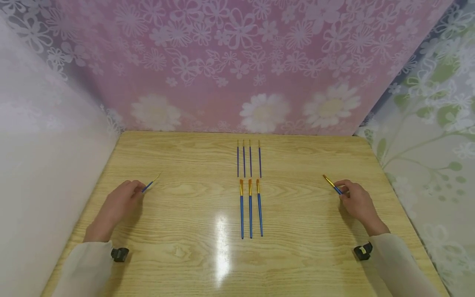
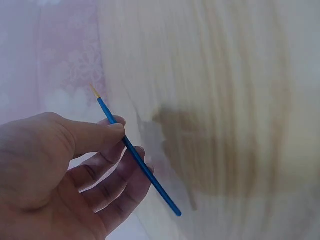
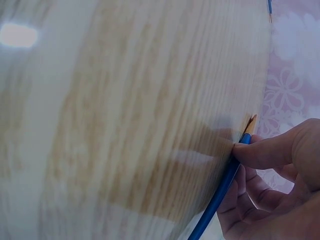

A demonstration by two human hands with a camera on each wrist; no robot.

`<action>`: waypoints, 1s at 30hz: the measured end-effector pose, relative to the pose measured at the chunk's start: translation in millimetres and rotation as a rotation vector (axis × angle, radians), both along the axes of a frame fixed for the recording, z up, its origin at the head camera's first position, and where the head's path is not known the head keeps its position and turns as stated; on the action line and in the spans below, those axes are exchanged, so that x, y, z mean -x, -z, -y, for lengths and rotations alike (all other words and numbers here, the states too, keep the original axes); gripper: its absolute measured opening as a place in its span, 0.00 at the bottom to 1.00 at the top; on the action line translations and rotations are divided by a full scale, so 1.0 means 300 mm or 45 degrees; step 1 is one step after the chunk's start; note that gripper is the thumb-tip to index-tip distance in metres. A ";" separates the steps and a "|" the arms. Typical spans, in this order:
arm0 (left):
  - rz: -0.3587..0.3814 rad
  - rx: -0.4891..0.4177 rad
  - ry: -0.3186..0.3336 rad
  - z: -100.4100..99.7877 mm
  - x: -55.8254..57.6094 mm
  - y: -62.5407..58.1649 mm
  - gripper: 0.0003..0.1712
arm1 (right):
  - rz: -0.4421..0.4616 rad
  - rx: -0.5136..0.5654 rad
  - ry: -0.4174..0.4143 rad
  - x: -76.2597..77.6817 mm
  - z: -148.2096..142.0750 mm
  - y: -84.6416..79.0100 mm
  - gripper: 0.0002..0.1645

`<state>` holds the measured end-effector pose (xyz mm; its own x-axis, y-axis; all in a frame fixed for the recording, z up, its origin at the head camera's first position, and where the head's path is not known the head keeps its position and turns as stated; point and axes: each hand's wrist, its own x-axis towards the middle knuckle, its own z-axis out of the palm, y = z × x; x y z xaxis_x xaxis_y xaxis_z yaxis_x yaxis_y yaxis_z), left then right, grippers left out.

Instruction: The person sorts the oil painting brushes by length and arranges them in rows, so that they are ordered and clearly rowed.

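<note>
My left hand pinches a thin blue paintbrush at the table's left side, its fine tip pointing up and right. In the left wrist view the thumb and fingers hold that thin brush mid-handle. My right hand grips a thicker blue brush with a gold ferrule at the right side. The right wrist view shows the thumb pressing on this brush. In the table's middle lie several thin brushes in a far row and three thicker brushes in a near row.
The wooden table is walled in by a pink flowered cloth behind, a pale cloth at left and a green-leafed cloth at right. Wrist cameras sit on both sleeves.
</note>
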<state>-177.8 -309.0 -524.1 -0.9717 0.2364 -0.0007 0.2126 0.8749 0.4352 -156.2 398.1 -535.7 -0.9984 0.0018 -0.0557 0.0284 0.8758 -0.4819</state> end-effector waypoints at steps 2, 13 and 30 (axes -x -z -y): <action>0.037 -0.017 -0.005 -0.018 0.015 -0.009 0.10 | -0.001 -0.002 -0.001 0.002 0.000 0.001 0.24; 0.197 -0.143 0.003 -0.165 0.111 -0.058 0.19 | 0.018 0.004 0.005 0.000 0.009 -0.003 0.24; 0.193 -0.199 0.143 -0.408 0.221 -0.054 0.16 | -0.163 0.022 -0.059 -0.026 0.197 -0.028 0.25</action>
